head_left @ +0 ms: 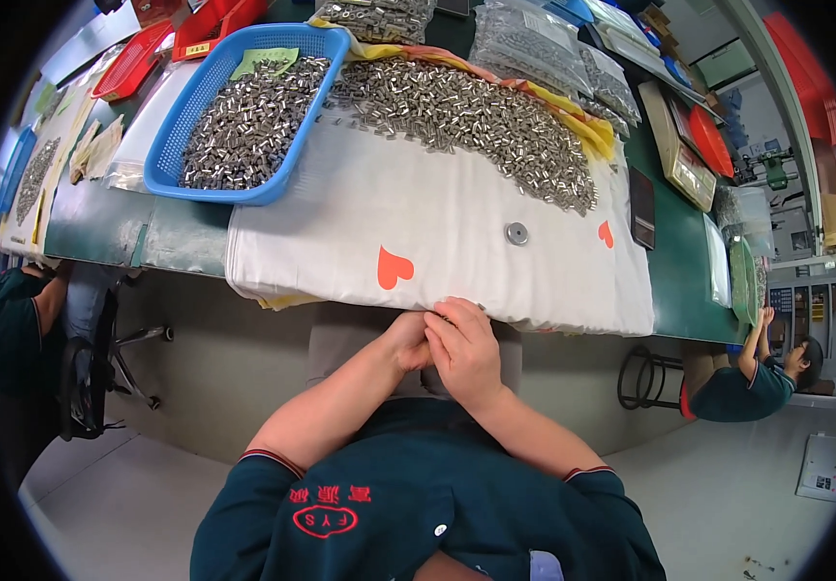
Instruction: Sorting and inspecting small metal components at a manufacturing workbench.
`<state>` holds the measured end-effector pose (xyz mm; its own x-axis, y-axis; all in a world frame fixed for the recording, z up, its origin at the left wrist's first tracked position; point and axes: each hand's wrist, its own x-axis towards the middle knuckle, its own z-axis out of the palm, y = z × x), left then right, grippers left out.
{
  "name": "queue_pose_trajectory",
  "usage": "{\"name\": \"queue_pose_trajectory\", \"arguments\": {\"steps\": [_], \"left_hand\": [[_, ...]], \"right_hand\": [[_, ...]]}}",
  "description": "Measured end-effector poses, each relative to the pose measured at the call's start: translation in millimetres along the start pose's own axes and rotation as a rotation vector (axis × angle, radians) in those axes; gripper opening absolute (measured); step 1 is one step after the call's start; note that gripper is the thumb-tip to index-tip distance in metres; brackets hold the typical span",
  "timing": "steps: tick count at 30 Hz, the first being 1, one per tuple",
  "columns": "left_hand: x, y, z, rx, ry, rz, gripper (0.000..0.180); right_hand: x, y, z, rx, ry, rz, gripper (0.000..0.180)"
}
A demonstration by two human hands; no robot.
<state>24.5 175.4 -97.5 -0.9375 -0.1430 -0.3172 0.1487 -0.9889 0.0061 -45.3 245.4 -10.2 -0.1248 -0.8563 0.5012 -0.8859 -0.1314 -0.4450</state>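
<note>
My left hand [406,342] and my right hand [466,349] are together at the front edge of the cloth-covered table. Both have their fingers closed and touching each other. A tiny dark bit shows between the fingertips, too small to name. Beyond them a white cloth [321,218] with orange-red hearts covers the tabletop. On its far part lies a heap of small metal cylinders [466,111]. A blue plastic basket [161,145] to the left holds many more cylinders [243,136] and a green paper slip [265,61]. A round metal disc [516,233] rests alone on the cloth.
Bags of metal parts [526,46] lie at the back. A dark phone [641,207] is right of the cloth. Red trays [137,60] stand far left. One person [752,382] sits at the right with a green basket [743,281]; another person [16,320] is at the left.
</note>
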Motion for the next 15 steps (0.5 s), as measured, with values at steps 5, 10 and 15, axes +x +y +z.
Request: {"name": "queue_pose_trajectory", "arguments": {"steps": [5, 10, 15], "left_hand": [[-3, 3, 30, 0.080, 0.103, 0.034, 0.040], [-6, 3, 31, -0.042, 0.132, -0.026, 0.039], [2, 2, 18, -0.033, 0.107, -0.038, 0.036]], "right_hand": [[-22, 1, -14, 0.141, -0.104, -0.041, 0.021], [-6, 26, -34, -0.093, 0.078, 0.040, 0.029], [-10, 22, -31, -0.030, -0.082, -0.010, 0.029]]}}
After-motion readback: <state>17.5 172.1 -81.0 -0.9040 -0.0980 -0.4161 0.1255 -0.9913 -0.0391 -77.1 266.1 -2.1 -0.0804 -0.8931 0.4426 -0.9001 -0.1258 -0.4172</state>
